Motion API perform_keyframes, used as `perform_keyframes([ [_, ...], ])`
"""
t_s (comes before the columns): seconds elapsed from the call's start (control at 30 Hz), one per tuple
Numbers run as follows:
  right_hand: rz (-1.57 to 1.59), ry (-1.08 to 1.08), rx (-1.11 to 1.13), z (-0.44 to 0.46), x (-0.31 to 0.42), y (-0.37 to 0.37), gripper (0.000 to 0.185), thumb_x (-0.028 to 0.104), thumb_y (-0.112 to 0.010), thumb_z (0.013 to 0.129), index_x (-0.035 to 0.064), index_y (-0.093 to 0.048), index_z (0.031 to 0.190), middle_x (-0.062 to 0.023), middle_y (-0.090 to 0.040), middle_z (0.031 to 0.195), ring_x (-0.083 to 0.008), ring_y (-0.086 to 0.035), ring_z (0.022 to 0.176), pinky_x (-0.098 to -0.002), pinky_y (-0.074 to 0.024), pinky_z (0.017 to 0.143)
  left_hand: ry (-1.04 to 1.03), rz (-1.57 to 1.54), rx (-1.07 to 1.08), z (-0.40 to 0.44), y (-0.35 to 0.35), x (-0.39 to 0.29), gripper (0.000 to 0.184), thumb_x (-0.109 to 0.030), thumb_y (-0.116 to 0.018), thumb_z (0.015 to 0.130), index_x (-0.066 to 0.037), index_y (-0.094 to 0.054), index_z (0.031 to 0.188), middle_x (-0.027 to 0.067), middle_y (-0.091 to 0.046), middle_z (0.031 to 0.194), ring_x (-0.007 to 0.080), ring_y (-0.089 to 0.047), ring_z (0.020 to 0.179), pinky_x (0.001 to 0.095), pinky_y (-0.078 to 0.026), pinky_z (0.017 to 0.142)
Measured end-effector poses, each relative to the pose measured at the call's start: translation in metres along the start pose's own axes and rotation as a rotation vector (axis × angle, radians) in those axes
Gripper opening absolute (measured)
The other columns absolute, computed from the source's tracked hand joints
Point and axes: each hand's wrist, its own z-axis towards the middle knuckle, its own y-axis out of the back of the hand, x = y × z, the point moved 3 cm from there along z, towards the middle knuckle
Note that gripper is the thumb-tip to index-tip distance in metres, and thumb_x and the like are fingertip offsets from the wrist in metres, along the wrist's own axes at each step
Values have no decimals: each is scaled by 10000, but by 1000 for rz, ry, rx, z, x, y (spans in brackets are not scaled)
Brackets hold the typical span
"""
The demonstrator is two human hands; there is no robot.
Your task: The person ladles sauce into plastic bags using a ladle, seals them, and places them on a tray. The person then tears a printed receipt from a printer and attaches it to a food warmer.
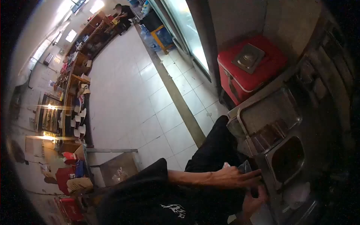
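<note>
My left hand reaches in from the black sleeve, its fingers bent together over the counter's near edge. A small piece of clear, crinkled plastic, like a bag, shows at its knuckles, and it seems to be in that hand. Just below, my right hand comes up with thumb and fingers curved, meeting the left fingertips. What lies between the right fingers is too dark to make out. Close to both hands is a metal counter with a dark rectangular well. Beside it sits a clear-sided container.
A red cooler box with a metal lid on top stands beyond the counter, next to a lit glass-door fridge. Large water bottles stand farther off. A person works at the far shelves. A low table is behind me.
</note>
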Motion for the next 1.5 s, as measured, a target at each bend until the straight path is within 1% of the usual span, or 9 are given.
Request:
perform_keyframes([
  [0.17, -113, 43, 8, 1, 21, 18, 223, 116, -782, 754, -8, -690, 915, -116, -693, 949, -225, -664, 847, -350, -513, 785, -61, -48, 53, -9, -23, 9, 586, -228, -655, 867, -113, -401, 1383, 211, -429, 1398, 245, -664, 704, 318, -551, 504],
  [0.23, -84, 68, -49, 0, 29, 23, 191, 134, -769, 777, 3, -686, 890, -126, -680, 987, -246, -657, 851, -362, -514, 772, -106, -117, -170, -3, -12, 9, 589, -282, -684, 849, -135, -427, 1358, 186, -470, 1348, 273, -679, 793, 338, -584, 556],
  [0.33, -426, 250, -387, 2, 45, 56, 242, 145, -755, 797, 23, -648, 976, -128, -662, 995, -285, -649, 850, -374, -516, 742, 33, -291, -142, 12, 4, 10, 614, -307, -755, 791, -100, -483, 1301, 148, -533, 1251, 273, -669, 923, 374, -602, 626],
  [0.43, -834, 88, -492, 29, 47, 84, 309, 178, -719, 838, 50, -584, 1084, -129, -642, 993, -335, -633, 874, -415, -496, 782, 218, -461, -125, 13, 11, 18, 629, -316, -798, 752, -57, -521, 1253, 140, -572, 1175, 279, -653, 969, 386, -592, 688],
  [0.57, -430, -369, -197, 42, 1, 89, 336, 262, -682, 873, 57, -557, 1108, -136, -626, 1027, -337, -605, 926, -491, -426, 901, 255, -612, -264, 17, 16, 23, 605, -308, -817, 741, -14, -555, 1200, 159, -604, 1100, 305, -640, 981, 382, -547, 779],
  [0.67, -548, -358, -139, 53, 15, 90, 247, 224, -660, 882, 78, -586, 1068, -124, -628, 992, -335, -600, 901, -480, -408, 916, 253, -669, -364, 16, 14, 26, 593, -292, -824, 736, -2, -564, 1184, 171, -611, 1071, 311, -635, 976, 380, -519, 811],
  [0.97, -980, 254, -204, 64, 32, 97, 106, 102, -650, 851, 96, -660, 956, -62, -617, 910, -238, -588, 880, -425, -349, 912, 284, -714, -399, 17, 23, 30, 609, -258, -842, 729, 21, -555, 1188, 162, -596, 1096, 256, -624, 974, 351, -514, 830],
  [1.37, -758, 311, -75, 76, 3, 90, 106, 74, -695, 818, 66, -673, 921, -48, -643, 839, -195, -596, 802, -354, -409, 799, 412, -682, -396, 3, 24, 36, 623, -288, -864, 674, 6, -558, 1131, 154, -626, 1042, 290, -624, 951, 353, -498, 822],
  [1.5, -408, -81, -21, 79, -11, 99, 73, 98, -693, 846, 46, -652, 878, -43, -649, 812, -126, -587, 739, -276, -442, 674, 383, -685, -417, 3, 22, 38, 661, -302, -873, 659, 18, -556, 1142, 154, -623, 1044, 277, -617, 967, 354, -492, 830],
])
